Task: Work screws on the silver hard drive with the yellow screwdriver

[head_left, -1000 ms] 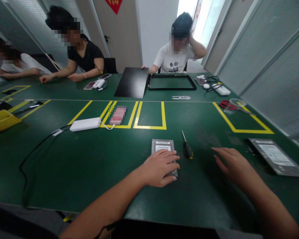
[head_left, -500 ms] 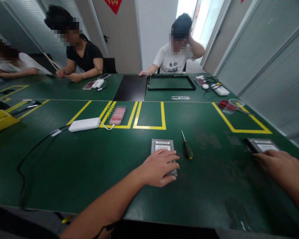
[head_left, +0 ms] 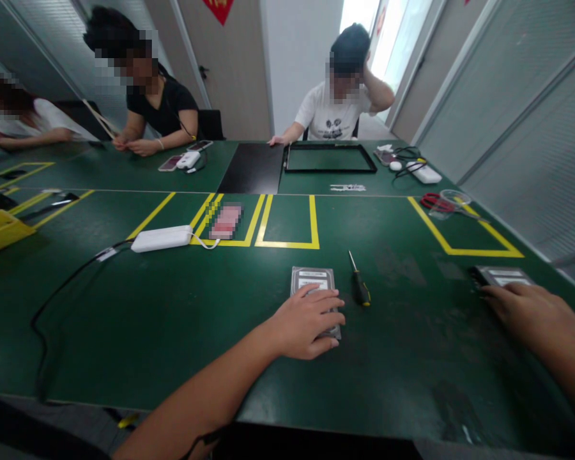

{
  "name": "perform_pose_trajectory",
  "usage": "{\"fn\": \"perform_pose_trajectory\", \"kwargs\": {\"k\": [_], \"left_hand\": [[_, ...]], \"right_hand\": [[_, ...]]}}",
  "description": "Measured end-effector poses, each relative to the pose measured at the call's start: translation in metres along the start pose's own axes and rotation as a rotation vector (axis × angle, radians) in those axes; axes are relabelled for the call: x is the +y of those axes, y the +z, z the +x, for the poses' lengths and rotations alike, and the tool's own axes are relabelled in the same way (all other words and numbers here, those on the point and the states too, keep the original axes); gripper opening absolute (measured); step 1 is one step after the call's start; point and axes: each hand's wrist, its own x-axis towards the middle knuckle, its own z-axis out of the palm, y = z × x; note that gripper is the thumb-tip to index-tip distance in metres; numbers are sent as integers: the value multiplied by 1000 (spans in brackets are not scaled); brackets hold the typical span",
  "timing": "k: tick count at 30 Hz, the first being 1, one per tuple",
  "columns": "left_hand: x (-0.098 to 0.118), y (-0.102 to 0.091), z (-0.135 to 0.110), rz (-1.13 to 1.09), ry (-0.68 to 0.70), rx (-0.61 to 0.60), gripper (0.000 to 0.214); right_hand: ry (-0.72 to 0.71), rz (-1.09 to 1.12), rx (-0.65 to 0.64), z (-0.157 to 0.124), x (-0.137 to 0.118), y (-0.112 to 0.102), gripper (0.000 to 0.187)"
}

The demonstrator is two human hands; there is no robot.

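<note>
My left hand (head_left: 306,321) lies flat, palm down, on a grey hard drive (head_left: 313,281) on the green table (head_left: 172,319), fingers spread over its near half. A small screwdriver (head_left: 359,286) with a black and yellow handle lies just right of the drive, untouched. My right hand (head_left: 536,316) rests palm down on a second hard drive (head_left: 501,275) near the right edge, covering most of it, fingers stretched forward.
A white power bank (head_left: 161,239) with its black cable lies at the left. Yellow tape boxes (head_left: 287,223) mark the middle. Red scissors (head_left: 434,202) and a clear cup sit at far right. Three people sit across, with a black panel (head_left: 253,168) and a frame (head_left: 329,158).
My right hand swung from beside the screwdriver out to the right and came down on the second hard drive. My left hand stayed on the first drive.
</note>
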Motion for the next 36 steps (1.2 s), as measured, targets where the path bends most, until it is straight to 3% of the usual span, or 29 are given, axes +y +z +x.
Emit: {"fn": "perform_pose_trajectory", "kwargs": {"k": [4, 13, 22, 34, 36], "left_hand": [[0, 0, 0, -4, 1, 4, 36], [-1, 0, 0, 15, 14, -3, 36], [-1, 0, 0, 14, 10, -4, 36], [-3, 1, 0, 0, 8, 3, 37], [-3, 1, 0, 1, 9, 3, 37]], "right_hand": [[-81, -85, -169, 3, 1, -1, 27], [-164, -257, -156, -1, -5, -4, 31], [-164, -290, -146, 2, -13, -9, 30], [-242, -185, -80, -2, -1, 5, 29], [-185, -136, -74, -2, -4, 2, 26]]}}
